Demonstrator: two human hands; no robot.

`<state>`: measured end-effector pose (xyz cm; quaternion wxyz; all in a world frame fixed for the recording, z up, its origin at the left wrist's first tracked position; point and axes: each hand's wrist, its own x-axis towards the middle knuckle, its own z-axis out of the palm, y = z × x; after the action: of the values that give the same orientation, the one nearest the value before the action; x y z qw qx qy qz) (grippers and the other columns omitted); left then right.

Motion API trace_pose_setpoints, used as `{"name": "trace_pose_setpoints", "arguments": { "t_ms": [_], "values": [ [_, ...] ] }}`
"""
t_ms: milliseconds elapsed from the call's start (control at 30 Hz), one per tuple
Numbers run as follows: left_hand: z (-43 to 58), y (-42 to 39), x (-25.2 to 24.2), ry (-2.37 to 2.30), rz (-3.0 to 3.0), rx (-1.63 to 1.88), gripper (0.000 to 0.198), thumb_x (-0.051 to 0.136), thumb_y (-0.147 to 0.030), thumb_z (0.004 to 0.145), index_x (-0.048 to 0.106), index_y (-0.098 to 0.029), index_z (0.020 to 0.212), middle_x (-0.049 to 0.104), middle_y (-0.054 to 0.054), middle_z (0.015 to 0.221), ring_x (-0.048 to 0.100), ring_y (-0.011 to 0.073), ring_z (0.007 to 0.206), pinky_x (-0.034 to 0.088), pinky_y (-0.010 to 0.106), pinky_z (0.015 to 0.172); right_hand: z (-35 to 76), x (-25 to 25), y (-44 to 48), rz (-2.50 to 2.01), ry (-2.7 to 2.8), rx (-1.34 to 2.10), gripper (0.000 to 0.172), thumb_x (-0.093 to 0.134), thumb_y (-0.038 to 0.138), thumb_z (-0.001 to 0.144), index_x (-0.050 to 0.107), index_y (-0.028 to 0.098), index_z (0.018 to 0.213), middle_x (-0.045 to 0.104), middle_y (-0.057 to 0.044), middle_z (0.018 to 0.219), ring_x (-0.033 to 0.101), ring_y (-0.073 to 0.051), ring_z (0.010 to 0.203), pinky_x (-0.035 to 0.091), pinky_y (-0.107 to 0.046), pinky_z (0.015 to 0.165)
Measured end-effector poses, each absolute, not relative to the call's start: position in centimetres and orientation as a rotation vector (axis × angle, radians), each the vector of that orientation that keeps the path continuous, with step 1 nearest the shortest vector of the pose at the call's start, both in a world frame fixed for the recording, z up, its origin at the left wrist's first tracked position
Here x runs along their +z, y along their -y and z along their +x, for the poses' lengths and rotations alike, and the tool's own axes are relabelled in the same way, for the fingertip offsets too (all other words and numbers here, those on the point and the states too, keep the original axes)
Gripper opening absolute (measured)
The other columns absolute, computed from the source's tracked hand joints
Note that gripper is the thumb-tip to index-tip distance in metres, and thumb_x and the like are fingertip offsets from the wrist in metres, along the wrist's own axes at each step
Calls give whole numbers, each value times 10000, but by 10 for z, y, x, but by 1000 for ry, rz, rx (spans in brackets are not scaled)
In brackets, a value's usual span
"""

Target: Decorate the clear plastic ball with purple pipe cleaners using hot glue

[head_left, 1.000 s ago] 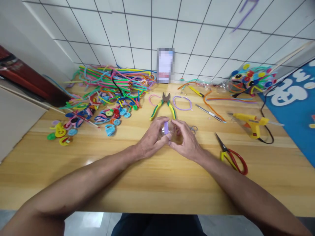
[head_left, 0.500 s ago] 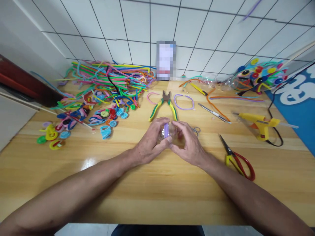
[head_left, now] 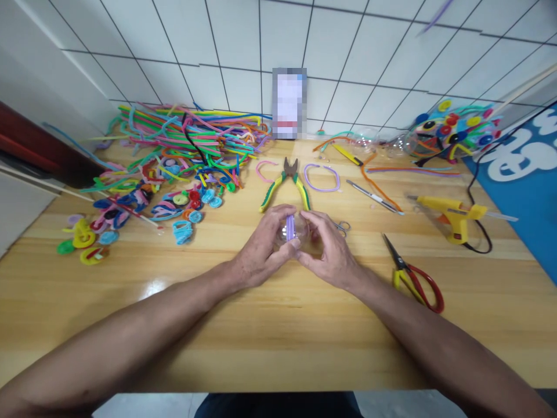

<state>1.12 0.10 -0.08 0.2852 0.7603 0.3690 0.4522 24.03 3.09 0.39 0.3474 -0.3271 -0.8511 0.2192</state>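
Between my hands, low over the table's middle, is a clear plastic ball (head_left: 300, 229) with a purple pipe cleaner band (head_left: 290, 227) around it. My left hand (head_left: 263, 249) grips its left side, thumb at the front and fingers behind. On the right, my right hand (head_left: 328, 249) curls around the ball with thumb and fingertips against it. Just beyond the hands lie pliers (head_left: 285, 180) with green and yellow handles. A purple pipe cleaner loop (head_left: 322, 177) and a curved pink piece (head_left: 261, 172) flank them. Small scissors (head_left: 343, 227) lie partly hidden behind my right hand.
At the back left is a heap of coloured pipe cleaners (head_left: 174, 133), with small coiled pieces (head_left: 183, 232) in front. A phone (head_left: 289, 104) leans on the tiled wall. To the right lie a yellow glue gun (head_left: 456, 217), red-and-yellow scissors (head_left: 418, 278), a pen (head_left: 374, 196) and a cutter (head_left: 347, 154).
The whole view has shifted slightly, so everything appears a little further left. Both hands keep the same hold on the clear ball.
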Motion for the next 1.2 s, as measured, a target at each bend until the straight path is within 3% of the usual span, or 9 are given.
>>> {"name": "trace_pose_setpoints", "arguments": {
  "t_ms": [300, 733, 1033, 1200],
  "values": [
    [12, -1, 1, -977, 2048, 1218, 522, 609, -361, 1148, 436, -260, 1631, 562, 174, 1597, 531, 321, 1561, 458, 566, 1338, 239, 4, -31, -819, 2190, 574, 749, 818, 345, 990, 453, 291, 1641, 666, -178, 1521, 702, -369, 1334, 663, -563, 1048],
    [12, -2, 2, -957, 2053, 1225, 510, 601, -388, 1148, 439, -278, 1619, 572, 166, 1563, 554, 326, 1517, 488, 582, 1309, 240, 6, -31, -840, 2201, 598, 742, 801, 360, 988, 451, 293, 1639, 664, -173, 1500, 725, -353, 1228, 670, -556, 1000],
    [12, -1, 2, -970, 2021, 1218, 516, 611, -394, 1143, 453, -268, 1618, 567, 171, 1585, 545, 329, 1539, 474, 576, 1321, 240, 6, -32, -841, 2192, 616, 722, 758, 245, 958, 467, 287, 1617, 666, -166, 1484, 720, -340, 1229, 683, -511, 933],
    [12, -2, 1, -968, 2033, 1209, 522, 599, -390, 1148, 432, -275, 1629, 558, 171, 1587, 538, 333, 1537, 474, 591, 1320, 240, 6, -32, -847, 2197, 608, 717, 763, 271, 968, 466, 289, 1621, 666, -169, 1499, 715, -352, 1250, 675, -544, 982]
  ]
}}
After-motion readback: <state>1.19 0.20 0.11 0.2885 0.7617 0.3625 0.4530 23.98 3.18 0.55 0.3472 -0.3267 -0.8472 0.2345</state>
